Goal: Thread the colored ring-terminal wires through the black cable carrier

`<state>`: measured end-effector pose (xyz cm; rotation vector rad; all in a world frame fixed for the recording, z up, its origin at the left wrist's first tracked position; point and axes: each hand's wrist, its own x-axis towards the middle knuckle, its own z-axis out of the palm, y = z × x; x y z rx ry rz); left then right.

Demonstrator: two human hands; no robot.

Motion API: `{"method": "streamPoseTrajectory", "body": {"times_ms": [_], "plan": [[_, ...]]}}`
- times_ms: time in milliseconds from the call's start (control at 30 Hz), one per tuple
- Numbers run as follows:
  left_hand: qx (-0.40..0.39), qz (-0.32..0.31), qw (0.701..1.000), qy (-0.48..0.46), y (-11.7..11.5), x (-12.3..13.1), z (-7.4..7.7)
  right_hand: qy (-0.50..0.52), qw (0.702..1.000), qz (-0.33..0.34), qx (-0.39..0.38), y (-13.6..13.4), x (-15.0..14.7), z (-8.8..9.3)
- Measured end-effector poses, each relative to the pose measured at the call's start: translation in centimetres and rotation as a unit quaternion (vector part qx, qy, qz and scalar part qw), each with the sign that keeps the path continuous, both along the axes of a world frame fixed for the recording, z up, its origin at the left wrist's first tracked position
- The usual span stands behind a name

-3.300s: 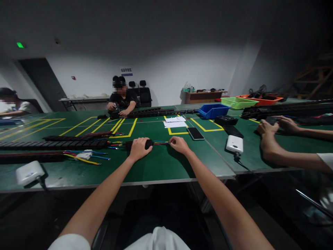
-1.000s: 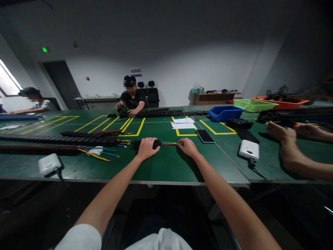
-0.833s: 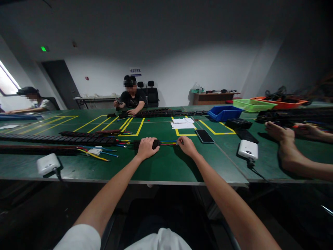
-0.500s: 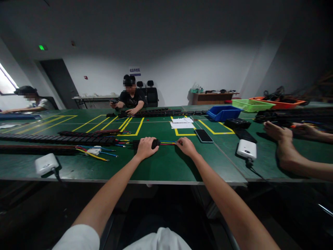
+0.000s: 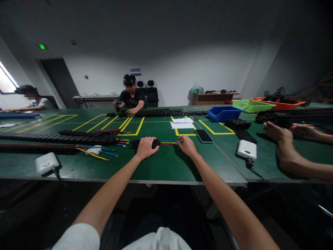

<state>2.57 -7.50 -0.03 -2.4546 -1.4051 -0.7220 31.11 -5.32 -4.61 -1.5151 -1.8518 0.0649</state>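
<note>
My left hand (image 5: 145, 147) is closed over a short black cable-chain piece (image 5: 156, 142) lying on the green table (image 5: 161, 166). Coloured wires (image 5: 168, 142), blue, red and yellow, run out of its right end. My right hand (image 5: 186, 146) pinches the ends of these wires. Just left of my left hand lies a long black cable chain (image 5: 59, 139) with loose coloured wires (image 5: 102, 152) spilling from its near end.
A white device (image 5: 47, 162) with a cord sits front left, another white device (image 5: 246, 149) front right. A phone (image 5: 203, 135), papers (image 5: 182, 123), blue bin (image 5: 224, 113), green tray (image 5: 247, 105) and orange tray (image 5: 279, 102) lie beyond. A neighbour's hands (image 5: 279, 133) work at right; two people sit further off.
My hands have stayed on the chain piece and wires. The view has shifted left since 3.3 s ago. The person across has moved a hand; the neighbour's hands shifted slightly.
</note>
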Motion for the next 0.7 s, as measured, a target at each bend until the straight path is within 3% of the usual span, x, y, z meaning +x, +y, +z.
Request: {"method": "streamPoseTrajectory", "body": {"times_ms": [500, 700], "plan": [[-0.004, -0.005, 1.000, -0.005, -0.05, -0.03, 0.07, 0.026, 0.998, -0.017, 0.045, -0.13, -0.07, 0.58], [-0.004, -0.003, 1.000, -0.004, -0.02, 0.00, 0.07, 0.008, 1.000, 0.003, 0.019, -0.27, -0.07, 0.25]]}}
